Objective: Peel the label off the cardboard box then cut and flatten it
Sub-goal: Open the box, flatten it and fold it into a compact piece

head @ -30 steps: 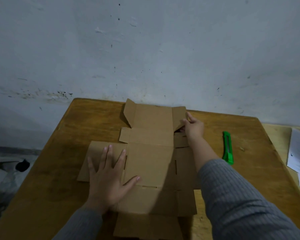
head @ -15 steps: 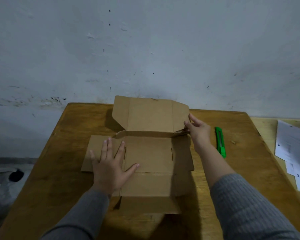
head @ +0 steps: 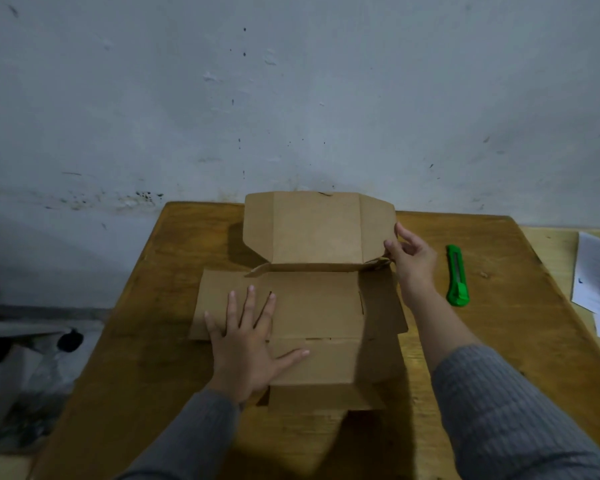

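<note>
The brown cardboard box [head: 317, 308] lies unfolded on the wooden table [head: 146, 341], its near panels flat. Its far panel with two side flaps stands upright toward the wall. My left hand [head: 248, 344] presses flat, fingers spread, on the box's left part. My right hand [head: 413, 261] pinches the lower right corner of the upright panel's right flap. A green utility knife [head: 457, 276] rests on the table just right of my right hand. No label shows on the cardboard.
White printed papers [head: 594, 275] lie on a lighter surface beyond the table's right edge. Plastic bags [head: 21, 375] sit on the floor at the left. A pale wall [head: 291, 98] rises directly behind the table's far edge.
The far panel has swung up from lying low to standing upright, lifted by my right hand at its right flap. My left hand stayed pressed on the box.
</note>
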`<state>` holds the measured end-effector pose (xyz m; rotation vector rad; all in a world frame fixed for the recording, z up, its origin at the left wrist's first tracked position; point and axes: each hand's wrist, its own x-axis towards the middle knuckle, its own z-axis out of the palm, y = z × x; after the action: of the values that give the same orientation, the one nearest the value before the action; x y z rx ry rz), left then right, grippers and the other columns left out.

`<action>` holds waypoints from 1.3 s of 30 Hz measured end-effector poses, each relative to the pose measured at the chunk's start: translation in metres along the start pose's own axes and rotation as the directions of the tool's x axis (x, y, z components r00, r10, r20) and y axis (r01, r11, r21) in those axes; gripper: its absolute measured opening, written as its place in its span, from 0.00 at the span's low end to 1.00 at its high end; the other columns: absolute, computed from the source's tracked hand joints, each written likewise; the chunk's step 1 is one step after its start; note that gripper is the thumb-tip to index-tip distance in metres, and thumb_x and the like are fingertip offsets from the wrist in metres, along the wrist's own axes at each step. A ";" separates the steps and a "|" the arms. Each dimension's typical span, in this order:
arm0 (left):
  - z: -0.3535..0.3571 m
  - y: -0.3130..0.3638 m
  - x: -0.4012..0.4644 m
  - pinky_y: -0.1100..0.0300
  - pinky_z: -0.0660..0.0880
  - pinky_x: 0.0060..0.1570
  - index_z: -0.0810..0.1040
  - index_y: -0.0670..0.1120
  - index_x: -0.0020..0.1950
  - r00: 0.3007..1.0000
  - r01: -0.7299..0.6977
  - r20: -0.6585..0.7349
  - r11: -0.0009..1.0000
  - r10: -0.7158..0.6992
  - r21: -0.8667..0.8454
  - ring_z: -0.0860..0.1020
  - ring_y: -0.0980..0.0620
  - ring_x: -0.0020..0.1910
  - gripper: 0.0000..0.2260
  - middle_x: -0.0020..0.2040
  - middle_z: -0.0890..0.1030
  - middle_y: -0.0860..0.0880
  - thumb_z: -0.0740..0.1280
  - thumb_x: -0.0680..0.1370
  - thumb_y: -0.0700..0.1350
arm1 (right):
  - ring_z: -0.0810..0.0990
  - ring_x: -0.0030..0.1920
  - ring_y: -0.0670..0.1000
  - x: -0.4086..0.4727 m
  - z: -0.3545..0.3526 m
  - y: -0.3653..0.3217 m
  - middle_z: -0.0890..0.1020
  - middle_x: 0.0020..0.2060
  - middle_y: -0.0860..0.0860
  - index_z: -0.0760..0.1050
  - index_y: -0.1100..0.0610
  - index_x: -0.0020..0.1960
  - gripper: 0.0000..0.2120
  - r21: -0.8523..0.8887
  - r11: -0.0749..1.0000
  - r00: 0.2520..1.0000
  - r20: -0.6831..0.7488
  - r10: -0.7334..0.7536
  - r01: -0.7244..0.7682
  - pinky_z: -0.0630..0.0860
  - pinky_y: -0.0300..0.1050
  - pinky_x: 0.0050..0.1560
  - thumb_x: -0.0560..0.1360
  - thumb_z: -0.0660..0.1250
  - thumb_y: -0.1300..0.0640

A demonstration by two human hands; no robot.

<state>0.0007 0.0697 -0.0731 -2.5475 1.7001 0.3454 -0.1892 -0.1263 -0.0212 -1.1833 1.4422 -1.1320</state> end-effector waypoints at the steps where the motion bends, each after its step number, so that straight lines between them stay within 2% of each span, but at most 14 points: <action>1: 0.001 0.000 0.004 0.30 0.37 0.67 0.36 0.59 0.76 1.000 -0.010 -0.023 1.000 0.010 0.000 0.35 0.41 0.75 0.51 0.77 0.34 0.49 0.40 0.60 0.83 | 0.77 0.55 0.49 -0.003 -0.002 0.001 0.80 0.53 0.51 0.73 0.55 0.65 0.20 -0.007 1.000 1.000 -0.011 -0.007 0.007 0.74 0.43 0.57 0.74 0.68 0.64; 5: -0.004 0.002 0.013 0.27 0.49 0.65 0.56 0.51 0.78 0.993 -0.033 -0.115 0.999 0.034 0.006 0.53 0.38 0.76 0.53 0.78 0.50 0.45 0.47 0.61 0.83 | 0.78 0.50 0.48 -0.008 -0.006 0.004 0.78 0.44 0.49 0.74 0.56 0.65 0.20 0.006 1.000 0.999 -0.040 -0.012 0.012 0.74 0.43 0.55 0.73 0.68 0.66; 7: -0.014 0.006 0.017 0.28 0.48 0.66 0.49 0.51 0.79 0.977 -0.053 -0.204 0.998 0.055 0.016 0.49 0.37 0.76 0.53 0.79 0.46 0.44 0.47 0.62 0.83 | 0.78 0.48 0.48 -0.009 -0.007 0.003 0.79 0.42 0.51 0.74 0.55 0.64 0.20 0.011 1.000 0.999 -0.038 -0.015 0.015 0.74 0.43 0.55 0.73 0.68 0.66; 10: -0.052 0.016 0.036 0.33 0.38 0.69 0.31 0.55 0.75 0.911 -0.044 -0.410 0.999 0.042 0.005 0.33 0.40 0.75 0.45 0.75 0.28 0.45 0.42 0.68 0.78 | 0.79 0.49 0.50 -0.009 -0.008 0.004 0.80 0.43 0.55 0.74 0.54 0.63 0.19 0.009 1.000 0.999 -0.028 -0.027 0.027 0.75 0.45 0.54 0.73 0.68 0.66; 12: -0.087 0.023 0.060 0.36 0.37 0.71 0.30 0.56 0.75 0.879 -0.075 -0.474 0.997 0.053 -0.026 0.30 0.42 0.74 0.39 0.75 0.28 0.45 0.42 0.72 0.73 | 0.79 0.48 0.51 -0.010 -0.010 0.007 0.80 0.43 0.56 0.75 0.54 0.60 0.17 -0.009 0.999 0.999 -0.027 -0.040 0.040 0.76 0.47 0.54 0.73 0.68 0.66; 14: -0.111 0.029 0.083 0.36 0.40 0.72 0.34 0.58 0.76 0.873 -0.127 -0.471 0.991 0.129 0.037 0.33 0.43 0.75 0.34 0.77 0.33 0.46 0.42 0.75 0.70 | 0.77 0.47 0.51 -0.011 -0.012 0.010 0.79 0.43 0.54 0.75 0.54 0.57 0.15 -0.036 0.998 0.998 -0.036 -0.049 0.047 0.77 0.49 0.53 0.73 0.69 0.66; 18: -0.121 0.035 0.107 0.36 0.46 0.72 0.41 0.59 0.77 0.924 -0.178 -0.318 0.975 0.212 0.133 0.45 0.47 0.77 0.32 0.79 0.51 0.49 0.40 0.75 0.68 | 0.77 0.48 0.52 -0.014 -0.016 0.013 0.78 0.44 0.54 0.75 0.53 0.57 0.15 -0.046 0.998 0.999 -0.016 -0.044 0.043 0.77 0.49 0.52 0.73 0.68 0.65; 23: -0.111 0.032 0.096 0.40 0.54 0.71 0.53 0.59 0.77 0.897 -0.156 -0.401 0.982 0.185 0.104 0.58 0.50 0.74 0.30 0.74 0.63 0.50 0.42 0.76 0.67 | 0.78 0.55 0.53 -0.017 -0.019 0.010 0.78 0.49 0.50 0.72 0.49 0.60 0.18 -0.077 0.996 0.999 0.015 -0.048 0.049 0.78 0.48 0.51 0.74 0.69 0.61; 26: -0.106 0.027 0.090 0.40 0.55 0.70 0.53 0.59 0.77 0.880 -0.175 -0.431 0.980 0.199 0.096 0.58 0.50 0.74 0.29 0.74 0.63 0.50 0.44 0.77 0.67 | 0.70 0.66 0.48 -0.018 -0.020 -0.009 0.74 0.63 0.48 0.67 0.45 0.69 0.24 -0.215 0.954 0.978 0.058 -0.202 0.209 0.72 0.48 0.62 0.75 0.68 0.55; 28: -0.105 0.025 0.083 0.40 0.55 0.70 0.54 0.59 0.77 0.872 -0.196 -0.439 0.976 0.218 0.094 0.59 0.49 0.74 0.28 0.74 0.64 0.49 0.45 0.78 0.66 | 0.66 0.69 0.46 -0.018 -0.019 -0.030 0.71 0.68 0.46 0.65 0.45 0.71 0.24 -0.352 0.851 0.921 0.160 -0.355 0.389 0.65 0.44 0.67 0.76 0.66 0.54; 30: -0.104 0.023 0.073 0.40 0.56 0.70 0.55 0.58 0.77 0.864 -0.217 -0.447 0.972 0.233 0.086 0.60 0.49 0.73 0.28 0.73 0.65 0.49 0.46 0.78 0.65 | 0.67 0.67 0.44 -0.020 -0.013 -0.048 0.74 0.66 0.46 0.68 0.47 0.70 0.21 -0.396 0.777 0.871 0.278 -0.406 0.489 0.63 0.37 0.64 0.78 0.64 0.56; 32: -0.102 0.019 0.062 0.40 0.56 0.70 0.56 0.58 0.77 0.864 -0.228 -0.441 0.970 0.242 0.084 0.61 0.49 0.73 0.28 0.73 0.65 0.49 0.46 0.78 0.65 | 0.72 0.64 0.44 -0.025 -0.008 -0.057 0.78 0.61 0.47 0.74 0.50 0.65 0.16 -0.406 0.786 0.874 0.344 -0.342 0.467 0.65 0.33 0.59 0.78 0.63 0.59; 35: -0.099 0.017 0.046 0.42 0.56 0.70 0.59 0.58 0.76 0.849 -0.261 -0.457 0.962 0.267 0.079 0.64 0.50 0.71 0.26 0.70 0.68 0.50 0.45 0.79 0.64 | 0.76 0.61 0.48 -0.039 -0.009 -0.054 0.81 0.58 0.50 0.80 0.51 0.57 0.12 -0.381 0.852 0.920 0.300 -0.253 0.359 0.70 0.36 0.56 0.77 0.64 0.60; 39: -0.109 0.023 0.030 0.47 0.60 0.65 0.76 0.56 0.65 0.803 -0.299 -0.559 0.951 0.205 -0.081 0.73 0.52 0.60 0.22 0.57 0.77 0.54 0.48 0.81 0.59 | 0.77 0.57 0.48 -0.061 -0.024 -0.051 0.83 0.52 0.48 0.82 0.52 0.53 0.09 -0.274 0.905 0.928 0.273 -0.252 0.327 0.72 0.38 0.55 0.76 0.66 0.61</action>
<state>0.0072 0.0145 0.0286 -2.7102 2.3038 -0.2886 -0.1992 -0.0693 0.0391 -1.7469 1.3234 -0.9370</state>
